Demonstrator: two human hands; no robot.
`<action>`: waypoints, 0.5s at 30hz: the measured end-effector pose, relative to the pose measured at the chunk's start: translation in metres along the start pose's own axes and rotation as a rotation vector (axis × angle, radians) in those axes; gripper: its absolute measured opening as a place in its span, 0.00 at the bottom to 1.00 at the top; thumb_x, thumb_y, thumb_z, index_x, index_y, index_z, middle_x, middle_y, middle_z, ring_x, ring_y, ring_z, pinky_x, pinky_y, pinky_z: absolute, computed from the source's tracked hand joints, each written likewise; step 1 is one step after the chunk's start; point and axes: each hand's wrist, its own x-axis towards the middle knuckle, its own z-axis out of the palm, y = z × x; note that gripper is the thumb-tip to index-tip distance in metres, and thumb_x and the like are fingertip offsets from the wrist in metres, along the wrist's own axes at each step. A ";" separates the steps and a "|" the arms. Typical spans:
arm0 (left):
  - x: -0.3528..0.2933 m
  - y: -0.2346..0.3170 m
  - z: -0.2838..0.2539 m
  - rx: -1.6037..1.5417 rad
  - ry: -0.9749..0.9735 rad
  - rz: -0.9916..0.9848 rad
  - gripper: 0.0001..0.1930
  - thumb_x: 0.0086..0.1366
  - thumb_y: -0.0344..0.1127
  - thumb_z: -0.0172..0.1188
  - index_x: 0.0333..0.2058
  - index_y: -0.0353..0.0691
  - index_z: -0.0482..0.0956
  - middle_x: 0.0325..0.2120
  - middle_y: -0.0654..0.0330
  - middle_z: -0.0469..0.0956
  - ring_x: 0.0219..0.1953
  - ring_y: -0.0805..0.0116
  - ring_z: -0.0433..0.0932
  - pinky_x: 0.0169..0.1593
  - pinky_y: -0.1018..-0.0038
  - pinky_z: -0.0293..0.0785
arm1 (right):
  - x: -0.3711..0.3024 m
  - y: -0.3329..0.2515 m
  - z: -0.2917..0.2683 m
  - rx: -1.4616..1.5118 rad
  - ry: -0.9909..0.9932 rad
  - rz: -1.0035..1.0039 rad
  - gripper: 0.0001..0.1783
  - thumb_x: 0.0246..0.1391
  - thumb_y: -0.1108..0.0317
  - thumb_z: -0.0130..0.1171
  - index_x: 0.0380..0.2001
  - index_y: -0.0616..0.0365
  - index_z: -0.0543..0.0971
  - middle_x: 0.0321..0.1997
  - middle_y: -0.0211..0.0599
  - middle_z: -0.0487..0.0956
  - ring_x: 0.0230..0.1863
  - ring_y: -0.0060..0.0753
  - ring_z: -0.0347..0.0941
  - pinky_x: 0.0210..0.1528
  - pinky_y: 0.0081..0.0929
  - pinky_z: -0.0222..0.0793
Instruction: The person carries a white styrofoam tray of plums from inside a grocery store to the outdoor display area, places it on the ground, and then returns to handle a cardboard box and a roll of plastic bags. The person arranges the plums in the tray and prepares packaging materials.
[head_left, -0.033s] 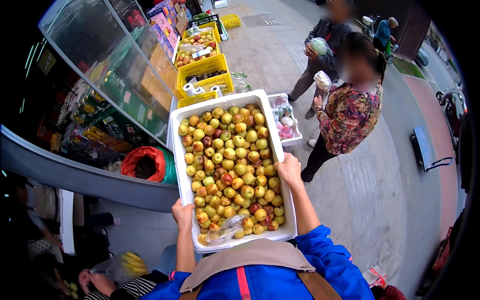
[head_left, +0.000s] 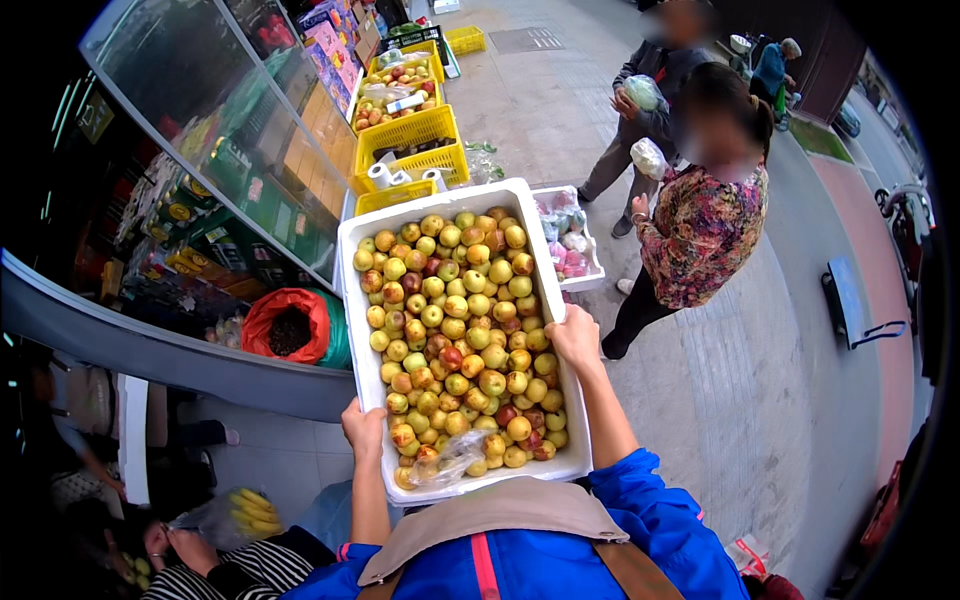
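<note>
A white foam box [head_left: 354, 300] is held in front of my body, its long sides pointing away from me. Small round fruits [head_left: 455, 330], yellow-green with red-brown patches and much like jujubes, fill it. My left hand [head_left: 364, 428] is closed on the left rim near the close corner. Farther up the opposite side, my right hand [head_left: 575, 340] grips the right rim. A crumpled clear plastic bag [head_left: 450, 460] lies on the fruits at the near end. The fingers under the box are hidden.
Yellow crates [head_left: 412, 130] of produce line the shopfront beyond the box. A white tray [head_left: 590, 281] with bagged goods sits to its right. A red-lined sack [head_left: 318, 325] stands left. Two people [head_left: 705, 230] holding vegetables stand right; another person's hands [head_left: 195, 550] are near bagged bananas [head_left: 255, 512] at lower left.
The box and my hands have shifted very slightly left in the picture. At lower left, the other person's hands and the bagged bananas have also moved a little left. My grip is unchanged.
</note>
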 end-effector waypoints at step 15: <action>-0.087 -0.092 0.029 -0.267 0.232 -0.284 0.16 0.40 0.19 0.51 0.33 0.26 0.73 0.29 0.54 0.76 0.28 0.66 0.74 0.34 0.74 0.70 | 0.035 0.021 0.056 -0.138 -0.261 -0.245 0.13 0.37 0.69 0.50 0.28 0.66 0.74 0.36 0.51 0.74 0.36 0.53 0.71 0.42 0.43 0.65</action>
